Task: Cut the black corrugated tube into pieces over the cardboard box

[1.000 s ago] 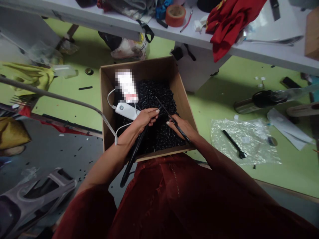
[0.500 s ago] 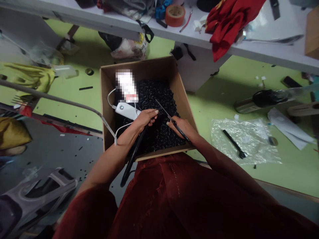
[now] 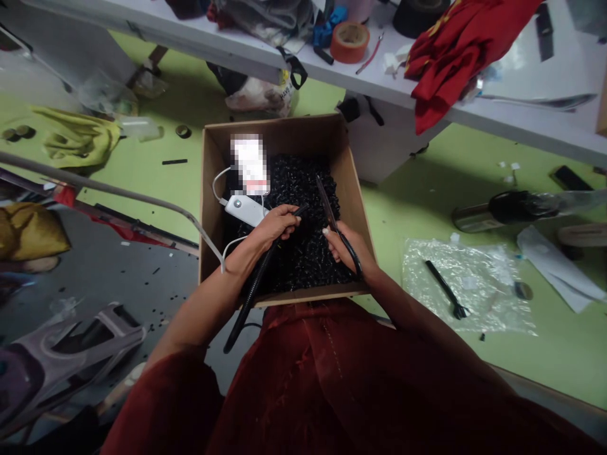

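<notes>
Over a cardboard box (image 3: pixel 358 189) filled with small black pieces (image 3: pixel 303 259), my left hand (image 3: pixel 283 222) is closed on a long black tube (image 3: pixel 251 300). Its short upper end sticks out past my fingers, and the rest hangs down over the box's near edge. My right hand (image 3: pixel 346 243) grips dark scissors (image 3: pixel 327 205), blades pointing up and away, just right of the tube's end and not touching it. A white device (image 3: pixel 244 210) with cables lies in the box left of my hands, beside a blurred-out bright rectangle (image 3: pixel 250 163).
A grey cable (image 3: pixel 156 202) arches in from the left to the box. On the right lie a clear plastic bag (image 3: pixel 493 278) with a black stick (image 3: pixel 443 284), and a metal bottle (image 3: pixel 474 216). A shelf (image 3: pixel 370 76) with orange tape (image 3: pixel 349 43) and red cloth runs across the top.
The scissors have swung more upright and away from my left hand. More of the tube's upper end now shows beyond my left fingers. The whole view has shifted slightly.
</notes>
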